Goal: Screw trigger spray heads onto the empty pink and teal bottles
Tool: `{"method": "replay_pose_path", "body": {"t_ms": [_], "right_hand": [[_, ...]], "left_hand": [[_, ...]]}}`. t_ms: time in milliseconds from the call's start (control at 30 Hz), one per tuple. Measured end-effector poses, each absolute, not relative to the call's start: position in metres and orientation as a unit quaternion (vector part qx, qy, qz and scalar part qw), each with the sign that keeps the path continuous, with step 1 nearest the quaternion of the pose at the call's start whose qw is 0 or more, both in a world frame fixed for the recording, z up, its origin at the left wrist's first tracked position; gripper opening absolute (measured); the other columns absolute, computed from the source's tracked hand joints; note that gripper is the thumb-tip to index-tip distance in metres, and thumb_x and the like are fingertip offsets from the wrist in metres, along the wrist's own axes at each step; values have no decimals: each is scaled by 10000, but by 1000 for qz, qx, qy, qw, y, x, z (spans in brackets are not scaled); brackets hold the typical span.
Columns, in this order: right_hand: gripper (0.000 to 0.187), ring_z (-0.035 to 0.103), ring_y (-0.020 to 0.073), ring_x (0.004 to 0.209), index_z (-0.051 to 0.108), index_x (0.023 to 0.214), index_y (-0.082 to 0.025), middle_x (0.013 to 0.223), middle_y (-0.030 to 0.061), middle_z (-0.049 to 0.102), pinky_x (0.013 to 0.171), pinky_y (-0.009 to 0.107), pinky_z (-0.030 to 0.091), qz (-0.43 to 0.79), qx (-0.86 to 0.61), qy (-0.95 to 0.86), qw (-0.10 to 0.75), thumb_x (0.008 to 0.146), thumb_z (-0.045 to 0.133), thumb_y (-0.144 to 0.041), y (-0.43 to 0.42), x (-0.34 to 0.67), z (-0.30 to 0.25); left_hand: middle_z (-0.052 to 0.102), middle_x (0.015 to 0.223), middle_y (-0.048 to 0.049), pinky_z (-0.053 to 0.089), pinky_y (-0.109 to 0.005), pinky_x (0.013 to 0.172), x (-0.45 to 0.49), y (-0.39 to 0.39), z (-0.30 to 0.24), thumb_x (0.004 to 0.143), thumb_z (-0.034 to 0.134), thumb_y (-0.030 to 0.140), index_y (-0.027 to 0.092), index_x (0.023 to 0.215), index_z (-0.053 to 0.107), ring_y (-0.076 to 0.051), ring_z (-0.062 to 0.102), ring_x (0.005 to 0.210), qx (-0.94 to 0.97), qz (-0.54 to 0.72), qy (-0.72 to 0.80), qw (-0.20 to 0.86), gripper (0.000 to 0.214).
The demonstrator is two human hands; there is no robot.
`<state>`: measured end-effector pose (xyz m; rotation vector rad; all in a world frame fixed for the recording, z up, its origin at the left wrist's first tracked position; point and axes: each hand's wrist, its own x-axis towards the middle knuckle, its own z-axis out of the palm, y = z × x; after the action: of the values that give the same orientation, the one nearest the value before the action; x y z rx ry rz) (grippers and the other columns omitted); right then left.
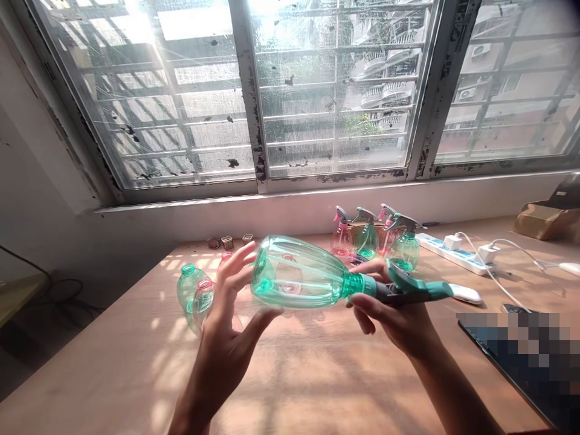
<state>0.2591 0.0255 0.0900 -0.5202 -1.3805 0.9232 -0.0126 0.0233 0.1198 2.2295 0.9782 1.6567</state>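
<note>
Head view, green bottle: 1, held in the air above the table (312, 386), on its side, base left, neck right; landmark for all places below (303, 275).
Trigger head: 1, seated at that bottle's neck (419, 291).
Right hand: clamped on the trigger head by its collar, thumb in front, fingers behind (403, 320).
Left hand: fingers spread, thumb apart, around the bottle's base end; can't tell if skin touches plastic (229, 326).
Hands: 2, apart, one at each end of the bottle.
Complete sprayers: 4, behind and right of the bottle; 2 pink (342, 238), 2 green (405, 249).
Headless bottles: at least 3 left of it; 1 green (188, 287), 2 pink (203, 302). Maybe another pink behind it, seen through the plastic, unclear.
Power strip: 1, right of and behind it, 2 white plugs (453, 252).
Dark flat device: 1, right of and nearer than it, partly pixelated (489, 344).
</note>
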Motion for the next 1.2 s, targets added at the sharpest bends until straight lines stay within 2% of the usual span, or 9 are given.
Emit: {"method": "replay_pose_path", "body": {"t_ms": [133, 267, 433, 600, 700, 867, 967, 1067, 1200], "right_hand": [[235, 616, 102, 411, 703, 1188, -347, 718, -50, 783, 422, 221, 476, 424, -208, -605, 641, 994, 835, -320, 29, 265, 87], [225, 613, 114, 432, 711, 1159, -321, 610, -83, 708, 464, 243, 542, 386, -232, -604, 658, 981, 848, -309, 24, 260, 88], [271, 635, 116, 448, 719, 1089, -286, 609, -96, 694, 442, 230, 546, 349, -244, -632, 648, 906, 917, -258, 21, 255, 91], [231, 621, 137, 443, 715, 1137, -304, 564, -101, 678, 518, 296, 575, 363, -249, -616, 653, 963, 866, -323, 24, 257, 92], [228, 630, 145, 454, 711, 1139, -320, 660, -72, 739, 572, 343, 599, 390, -241, -591, 664, 973, 853, -383, 24, 259, 93], [222, 636, 158, 475, 706, 1124, -330, 598, -90, 694, 597, 349, 592, 392, -255, -585, 662, 969, 857, -376, 21, 258, 95], [229, 611, 142, 455, 703, 1122, -308, 583, -95, 677, 538, 304, 530, 398, -248, -610, 638, 963, 865, -344, 22, 257, 95], [232, 610, 127, 449, 702, 1102, -284, 634, -74, 714, 502, 274, 473, 409, -247, -618, 625, 954, 873, -338, 25, 257, 94], [181, 615, 130, 435, 727, 1085, -283, 644, -68, 715, 513, 295, 512, 413, -235, -614, 630, 980, 842, -376, 29, 259, 94]], "left_hand": [[443, 1716, -44, 391, -633, 1310, -13, 20, 120, 1034, 740, 354, 393, 1469, 573, -322, 381, 1629, 772, 541, 327, 68, 467], [420, 1734, -72, 318, -681, 1329, -13, 19, 123, 1010, 750, 458, 364, 1456, 557, -359, 365, 1631, 776, 530, 333, 74, 494], [477, 1700, -66, 252, -736, 1322, -15, 21, 123, 1074, 619, 517, 358, 1309, 628, -377, 349, 1634, 746, 554, 347, 123, 285], [465, 1702, -47, 346, -682, 1301, -14, 21, 122, 1042, 701, 467, 382, 1319, 635, -358, 374, 1623, 753, 546, 346, 122, 298], [464, 1698, -43, 376, -639, 1303, -10, 20, 123, 1025, 741, 406, 389, 1364, 608, -331, 402, 1609, 761, 539, 351, 91, 365], [469, 1708, -66, 374, -642, 1305, -7, 21, 123, 978, 792, 460, 366, 1365, 591, -355, 447, 1582, 765, 529, 358, 80, 446], [466, 1716, -81, 326, -682, 1318, -10, 22, 121, 1025, 704, 517, 355, 1349, 605, -378, 419, 1600, 758, 541, 350, 104, 375], [479, 1708, -81, 310, -722, 1310, -14, 22, 121, 1051, 666, 505, 347, 1279, 644, -392, 407, 1606, 741, 559, 353, 121, 278], [490, 1690, -68, 330, -718, 1308, -14, 22, 122, 1024, 741, 424, 356, 1309, 646, -377, 381, 1624, 747, 555, 349, 113, 308]]}}
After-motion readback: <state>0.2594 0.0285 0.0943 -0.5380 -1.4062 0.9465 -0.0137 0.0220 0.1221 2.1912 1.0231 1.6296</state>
